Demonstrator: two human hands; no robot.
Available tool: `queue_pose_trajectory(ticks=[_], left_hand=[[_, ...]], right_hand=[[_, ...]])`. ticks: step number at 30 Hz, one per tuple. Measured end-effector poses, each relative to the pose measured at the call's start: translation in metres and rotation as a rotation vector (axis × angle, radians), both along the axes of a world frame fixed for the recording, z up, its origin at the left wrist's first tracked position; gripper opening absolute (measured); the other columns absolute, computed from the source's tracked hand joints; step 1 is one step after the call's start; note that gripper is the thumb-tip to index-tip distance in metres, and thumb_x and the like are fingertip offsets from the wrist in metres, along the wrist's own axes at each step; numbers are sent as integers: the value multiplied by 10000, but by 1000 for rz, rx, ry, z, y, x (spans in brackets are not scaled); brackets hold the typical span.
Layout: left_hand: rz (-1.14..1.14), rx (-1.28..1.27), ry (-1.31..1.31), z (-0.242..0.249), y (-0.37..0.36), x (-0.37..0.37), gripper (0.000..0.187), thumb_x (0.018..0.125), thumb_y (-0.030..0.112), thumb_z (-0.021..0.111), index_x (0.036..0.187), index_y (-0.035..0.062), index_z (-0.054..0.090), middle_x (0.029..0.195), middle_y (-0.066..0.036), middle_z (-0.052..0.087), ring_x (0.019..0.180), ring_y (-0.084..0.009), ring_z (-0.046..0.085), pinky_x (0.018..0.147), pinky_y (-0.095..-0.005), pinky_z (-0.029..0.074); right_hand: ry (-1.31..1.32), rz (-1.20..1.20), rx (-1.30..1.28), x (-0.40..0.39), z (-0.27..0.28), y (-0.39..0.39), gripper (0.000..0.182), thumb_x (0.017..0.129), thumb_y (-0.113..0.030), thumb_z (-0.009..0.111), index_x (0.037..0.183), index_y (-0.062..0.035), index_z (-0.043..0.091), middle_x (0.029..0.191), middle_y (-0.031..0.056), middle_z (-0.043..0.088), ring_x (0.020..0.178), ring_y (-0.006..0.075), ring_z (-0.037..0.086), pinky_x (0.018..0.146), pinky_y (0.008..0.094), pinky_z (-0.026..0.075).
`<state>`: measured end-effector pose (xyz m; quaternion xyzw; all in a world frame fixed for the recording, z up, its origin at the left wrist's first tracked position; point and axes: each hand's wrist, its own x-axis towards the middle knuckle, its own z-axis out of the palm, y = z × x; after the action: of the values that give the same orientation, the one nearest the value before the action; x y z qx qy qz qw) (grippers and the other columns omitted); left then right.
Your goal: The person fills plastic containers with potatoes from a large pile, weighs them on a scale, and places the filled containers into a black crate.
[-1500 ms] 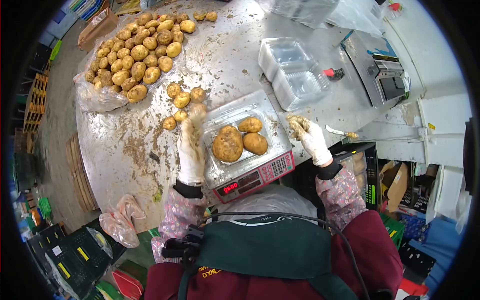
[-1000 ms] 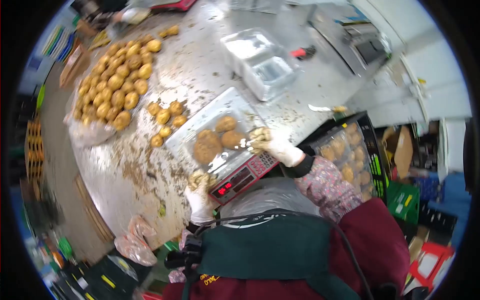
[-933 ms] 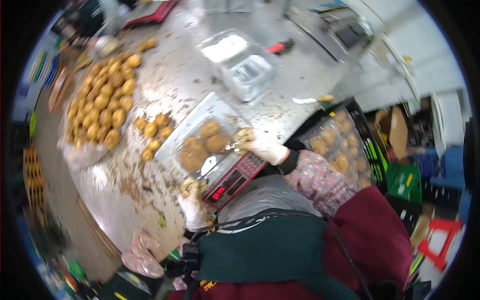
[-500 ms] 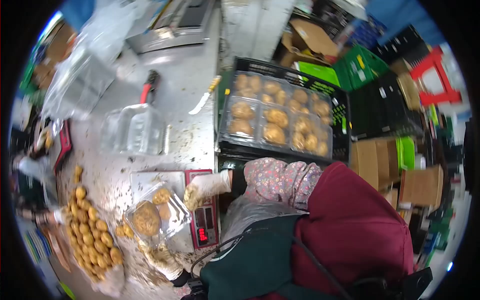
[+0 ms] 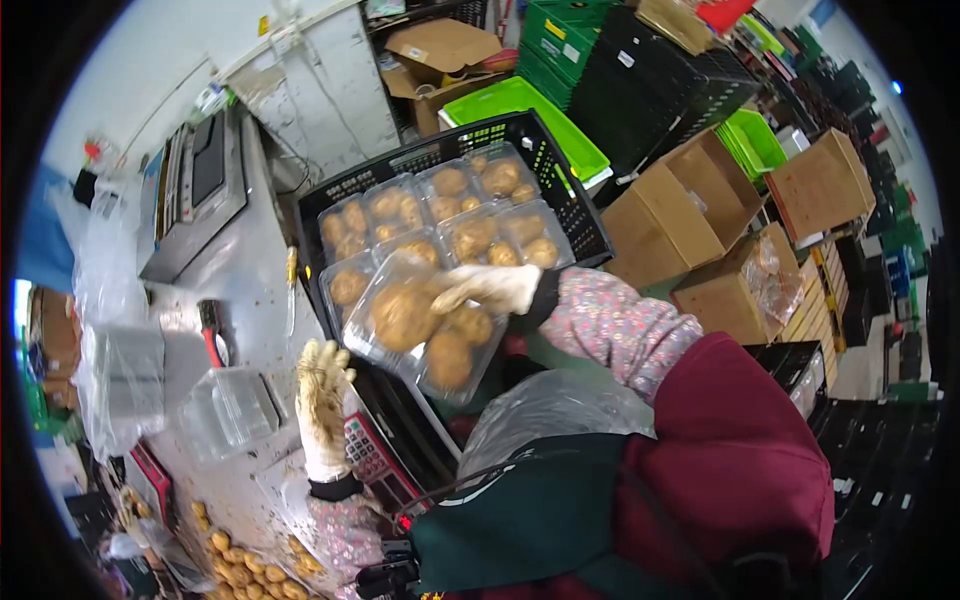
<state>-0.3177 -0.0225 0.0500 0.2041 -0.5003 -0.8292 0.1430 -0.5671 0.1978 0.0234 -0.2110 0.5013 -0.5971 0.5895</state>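
My right hand, in a soiled white glove, grips a clear plastic punnet of potatoes by its upper edge. The punnet is tilted and slightly blurred above the near corner of a black crate. Several filled potato punnets sit in rows in that crate. My left hand, also gloved, is held over the table edge beside the red scale, its fingers stretched out and holding nothing. Part of the scale is hidden behind my left arm.
On the metal table lie a knife, a red-handled tool and clear punnets. Loose potatoes are at the bottom left. Cardboard boxes and a bright green crate stand beyond the black crate.
The punnet has gone from the scale to above the black crate in my right hand. My left hand has come away from the punnet. The view has swung right.
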Motion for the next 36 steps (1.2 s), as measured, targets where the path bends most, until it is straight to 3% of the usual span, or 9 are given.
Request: queue_pose_trajectory(ticks=[6, 7, 14, 17, 22, 25, 28, 31, 36], left_hand=[[437, -546, -504, -184, -145, -38, 400, 960, 298, 599, 1251, 25, 567, 1096, -32, 609, 941, -117, 531, 828, -289, 419], [445, -524, -490, -183, -142, -50, 283, 922, 395, 632, 1065, 151, 616, 720, 90, 427, 662, -24, 396, 609, -255, 346], [216, -249, -464, -214, -191, -101, 452, 977, 467, 495, 1256, 118, 562, 1228, -43, 590, 1064, -187, 552, 876, -370, 455], [179, -130, -524, -193, -183, -118, 450, 975, 425, 538, 1278, 94, 575, 1170, -40, 634, 1047, -205, 606, 902, -377, 508], [-23, -21, -429, -220, -218, -120, 505, 996, 442, 474, 1383, 118, 477, 1338, -34, 531, 1199, -195, 514, 1029, -364, 420], [-17, -195, -361, -114, -106, -177, 554, 978, 468, 506, 1410, 126, 446, 1339, -11, 519, 1205, -191, 498, 1040, -347, 406], [13, -357, -341, -126, -108, -199, 613, 995, 454, 464, 1504, 145, 320, 1463, -28, 428, 1310, -231, 424, 1093, -383, 364], [30, -329, -391, -125, -68, -239, 620, 991, 452, 472, 1507, 147, 311, 1469, -37, 418, 1316, -244, 412, 1099, -385, 353], [-111, -220, -415, -136, 20, -300, 632, 986, 450, 486, 1511, 152, 297, 1478, -50, 402, 1325, -266, 393, 1109, -388, 334]], right_hand=[[251, -570, 64, -113, -36, 119, 481, 870, -179, 710, 1306, -41, 561, 1135, 72, 656, 1038, 141, 602, 891, 249, 480], [241, -657, -53, -125, -50, 128, 479, 856, -173, 729, 1288, -42, 568, 1051, 43, 665, 960, 117, 603, 818, 265, 501], [-33, -570, 308, -152, -145, 174, 339, 814, -223, 747, 1024, 33, 673, 876, 103, 677, 715, 195, 621, 673, 365, 504], [709, -447, 636, -152, -126, 178, 420, 833, -277, 719, 1099, 41, 650, 957, 166, 699, 873, 249, 662, 795, 351, 515], [1244, -935, 644, -176, -62, 175, 466, 811, -367, 664, 1146, -43, 642, 1041, 232, 664, 1002, 369, 632, 867, 439, 503], [915, -770, 901, -222, -77, 165, 574, 746, -494, 696, 1065, -17, 672, 1009, 273, 664, 957, 376, 655, 840, 431, 521], [780, -685, 781, -247, -123, 153, 537, 749, -507, 691, 885, 12, 698, 837, 247, 682, 800, 373, 679, 713, 435, 530], [84, -892, 515, -250, -145, 136, 381, 836, -383, 731, 722, -28, 655, 641, 61, 636, 532, 152, 591, 477, 310, 475], [197, -919, 551, -249, -142, 137, 418, 806, -448, 755, 712, -48, 677, 639, 44, 640, 541, 140, 570, 493, 309, 451]])
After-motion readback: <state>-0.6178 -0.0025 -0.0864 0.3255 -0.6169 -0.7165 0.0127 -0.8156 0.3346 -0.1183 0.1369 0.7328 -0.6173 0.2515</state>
